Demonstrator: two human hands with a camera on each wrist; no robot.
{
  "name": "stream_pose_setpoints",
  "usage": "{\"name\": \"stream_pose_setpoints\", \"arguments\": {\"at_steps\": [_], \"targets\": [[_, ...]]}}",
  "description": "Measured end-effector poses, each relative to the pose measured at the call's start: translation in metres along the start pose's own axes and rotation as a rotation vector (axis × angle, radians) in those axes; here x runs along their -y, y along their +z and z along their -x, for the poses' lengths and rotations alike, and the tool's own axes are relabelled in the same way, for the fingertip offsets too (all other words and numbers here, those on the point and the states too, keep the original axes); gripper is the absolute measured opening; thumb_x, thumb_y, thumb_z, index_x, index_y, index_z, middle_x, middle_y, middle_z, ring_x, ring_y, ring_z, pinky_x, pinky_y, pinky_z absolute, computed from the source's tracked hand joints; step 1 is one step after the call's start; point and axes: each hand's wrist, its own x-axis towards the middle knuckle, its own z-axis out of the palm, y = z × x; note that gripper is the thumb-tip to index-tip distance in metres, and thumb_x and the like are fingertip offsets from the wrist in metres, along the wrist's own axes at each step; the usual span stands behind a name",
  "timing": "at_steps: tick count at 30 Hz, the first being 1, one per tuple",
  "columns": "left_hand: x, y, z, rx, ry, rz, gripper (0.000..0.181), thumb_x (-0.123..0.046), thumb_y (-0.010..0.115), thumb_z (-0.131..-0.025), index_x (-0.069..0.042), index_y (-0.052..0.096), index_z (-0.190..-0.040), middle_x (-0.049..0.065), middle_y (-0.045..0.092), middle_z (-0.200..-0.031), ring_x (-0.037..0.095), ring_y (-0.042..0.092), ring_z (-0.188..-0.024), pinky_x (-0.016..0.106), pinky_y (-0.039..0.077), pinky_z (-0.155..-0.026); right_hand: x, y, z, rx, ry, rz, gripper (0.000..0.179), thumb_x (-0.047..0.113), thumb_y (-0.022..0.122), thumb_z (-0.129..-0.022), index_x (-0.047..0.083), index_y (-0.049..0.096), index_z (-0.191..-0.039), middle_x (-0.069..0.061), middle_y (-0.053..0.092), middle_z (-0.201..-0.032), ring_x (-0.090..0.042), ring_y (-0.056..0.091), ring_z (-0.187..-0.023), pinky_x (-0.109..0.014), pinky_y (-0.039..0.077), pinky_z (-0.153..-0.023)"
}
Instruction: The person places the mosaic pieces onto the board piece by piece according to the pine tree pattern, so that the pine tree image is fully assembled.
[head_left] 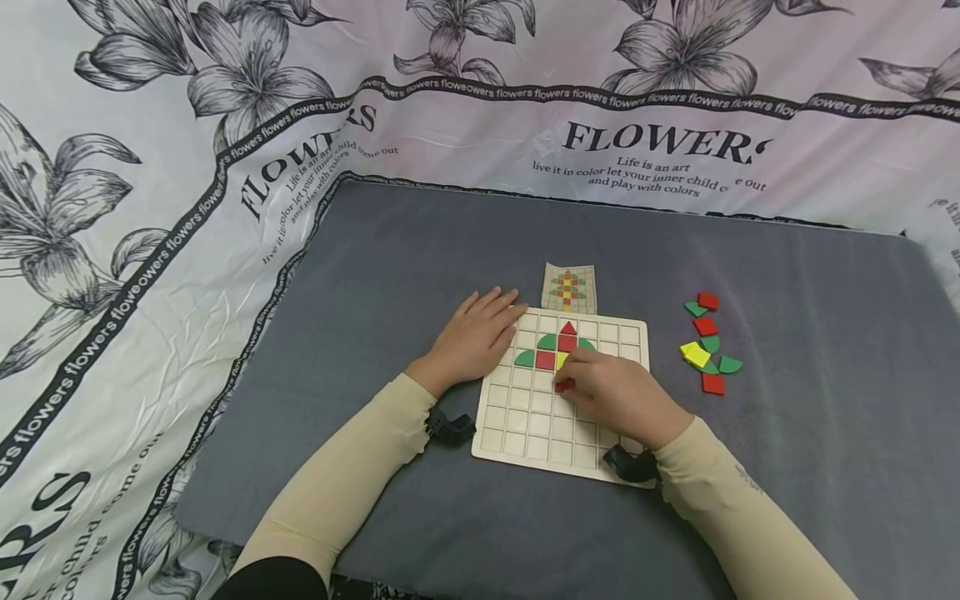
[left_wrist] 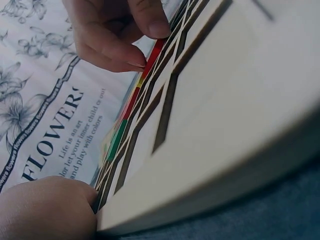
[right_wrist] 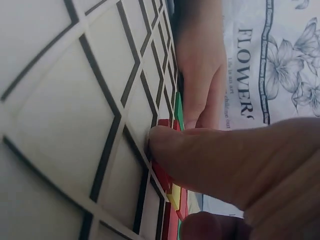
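A pale wooden grid board [head_left: 517,421] lies on the grey table. My left hand [head_left: 474,335] rests on its upper left edge, fingers extended. My right hand [head_left: 626,393] pinches a red square tile [head_left: 564,386] between thumb and finger, low over the middle cells; the left wrist view shows this red tile [left_wrist: 154,55] at the fingertips. Above it on the board sit a red triangle [head_left: 568,328], red squares [head_left: 545,360], green quarter-round tiles [head_left: 547,342] and a yellow tile [head_left: 561,360]. The right hand hides part of this pattern.
A small pattern card [head_left: 588,304] showing a coloured tree-like figure lies against the board's far edge. To the right is a loose column of tiles: red squares [head_left: 713,384], green quarter-rounds [head_left: 730,364] and yellow pieces [head_left: 696,356]. Flower-printed cloth [head_left: 480,137] surrounds the table.
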Motion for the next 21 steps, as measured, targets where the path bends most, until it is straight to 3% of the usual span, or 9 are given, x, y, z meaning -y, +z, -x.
{"name": "stream_pose_setpoints", "arguments": {"at_steps": [12,21], "targets": [[0.001,-0.001,0.001,-0.017,0.009,0.014,0.050,-0.034,0.034,-0.116,-0.022,0.043,-0.163,0.002,0.030,-0.173,0.024,0.018,-0.162,0.047,0.009,-0.133,-0.005,-0.001,0.000,0.007,0.025,-0.039,0.011,0.016,0.087,-0.088,0.017,0.082,-0.098,0.007,0.070,-0.096,-0.005,0.062,-0.077,-0.029,0.058,-0.069],[0.000,-0.001,0.001,-0.009,0.006,0.026,0.050,-0.034,0.034,-0.116,-0.022,0.042,-0.163,0.002,0.029,-0.173,0.024,0.018,-0.162,0.046,0.008,-0.133,-0.018,-0.018,0.007,-0.006,0.157,-0.017,0.009,0.017,0.083,-0.092,0.014,0.082,-0.101,0.002,0.073,-0.096,-0.014,0.065,-0.082,-0.037,0.059,-0.071]]}}
